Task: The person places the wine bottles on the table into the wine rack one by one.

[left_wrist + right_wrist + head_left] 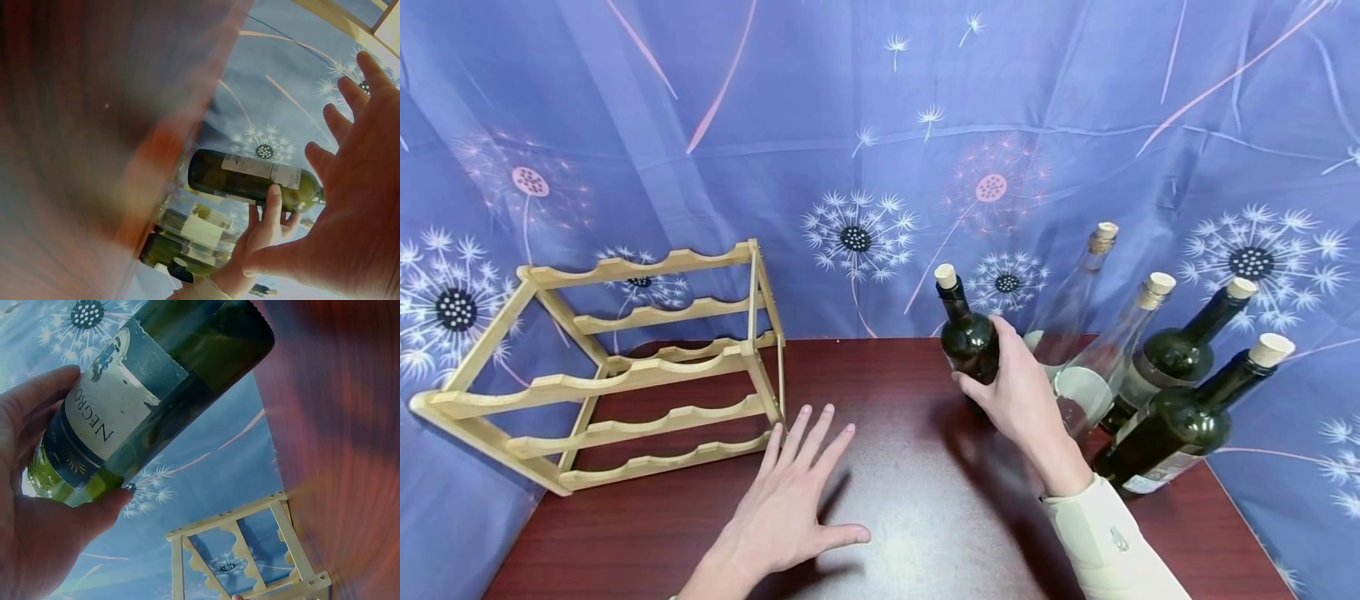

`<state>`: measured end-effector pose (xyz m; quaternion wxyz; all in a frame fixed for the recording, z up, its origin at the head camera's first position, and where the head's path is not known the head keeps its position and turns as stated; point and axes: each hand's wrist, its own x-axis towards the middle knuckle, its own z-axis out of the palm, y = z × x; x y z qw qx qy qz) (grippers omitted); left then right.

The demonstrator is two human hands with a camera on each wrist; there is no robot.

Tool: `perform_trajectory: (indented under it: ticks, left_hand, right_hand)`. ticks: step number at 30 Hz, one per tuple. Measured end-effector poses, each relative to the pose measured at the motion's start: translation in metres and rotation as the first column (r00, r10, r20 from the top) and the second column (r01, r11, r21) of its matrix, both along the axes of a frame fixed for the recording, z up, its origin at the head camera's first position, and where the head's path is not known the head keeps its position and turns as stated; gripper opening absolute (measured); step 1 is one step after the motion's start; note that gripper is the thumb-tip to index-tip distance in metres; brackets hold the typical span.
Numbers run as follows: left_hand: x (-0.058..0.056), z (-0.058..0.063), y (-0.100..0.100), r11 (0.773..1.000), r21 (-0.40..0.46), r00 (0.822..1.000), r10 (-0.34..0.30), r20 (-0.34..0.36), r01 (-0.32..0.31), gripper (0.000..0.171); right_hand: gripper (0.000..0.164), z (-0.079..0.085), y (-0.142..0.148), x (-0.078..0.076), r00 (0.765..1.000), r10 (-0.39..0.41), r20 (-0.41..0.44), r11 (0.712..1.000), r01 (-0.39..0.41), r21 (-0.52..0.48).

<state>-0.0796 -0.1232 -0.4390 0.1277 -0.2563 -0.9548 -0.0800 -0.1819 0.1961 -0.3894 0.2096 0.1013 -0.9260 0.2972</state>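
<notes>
My right hand (1022, 392) grips a dark green wine bottle (968, 340) with a pale cork, fingers and thumb around its upper body. The bottle stands roughly upright at the middle right; whether its base touches the table cannot be told. A label reading "NEGRO" shows on this bottle (119, 394) in the right wrist view. My left hand (790, 500) is spread over the table with straight fingers, holding nothing. Just beyond its fingertips stands a light wooden wine rack (647, 377) with scalloped rails; no bottles lie in it.
Two clear corked bottles (1120, 342) and two dark green corked bottles (1183, 425) are grouped at the right, close beside my right forearm. The reddish-brown table (880, 383) meets a blue dandelion-patterned cloth (820, 108) at the back and sides.
</notes>
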Motion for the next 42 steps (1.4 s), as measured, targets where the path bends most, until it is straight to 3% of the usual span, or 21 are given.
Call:
perform_trajectory:
  ticks: [7,19,28,42]
  left_hand:
    - [0.0,0.002,-0.002,1.0,0.003,1.0,0.004,-0.001,-0.004,0.116]
    - [-0.001,0.005,-0.003,1.0,0.01,1.0,0.014,-0.004,-0.014,0.117]
    - [0.0,0.007,-0.003,0.999,0.032,0.999,0.012,-0.035,-0.011,0.116]
    - [-0.001,0.009,-0.005,1.0,0.012,1.0,0.007,-0.007,-0.007,0.116]
  right_hand:
    - [0.086,0.004,-0.004,0.006,0.997,0.061,-0.049,0.998,-0.06,0.036]
    - [0.094,0.001,-0.005,0.013,0.989,0.116,-0.088,0.986,-0.104,0.129]
    - [0.095,-0.001,-0.006,0.018,0.971,0.198,-0.133,0.966,-0.169,0.197]
    - [0.098,0.001,-0.013,0.026,0.969,0.2,-0.148,0.951,-0.156,0.266]
